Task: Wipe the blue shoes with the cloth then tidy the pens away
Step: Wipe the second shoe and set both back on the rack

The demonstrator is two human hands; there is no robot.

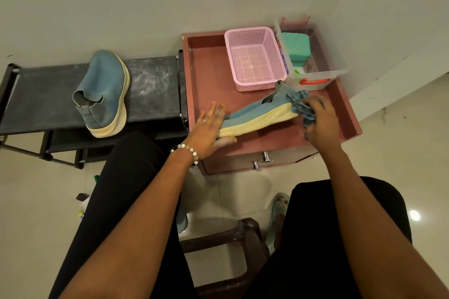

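One blue shoe with a cream sole lies tipped on its side on the pink cabinet top. My left hand steadies its toe end, fingers straight along the upper and thumb under the sole. My right hand grips a bunched blue cloth against the shoe's heel. The second blue shoe stands on the black rack to the left, untouched. No pens are visible.
An empty pink basket sits at the back of the cabinet top. Beside it a clear box with red handles holds a green case. My knees and a brown stool are below, with small items on the floor at left.
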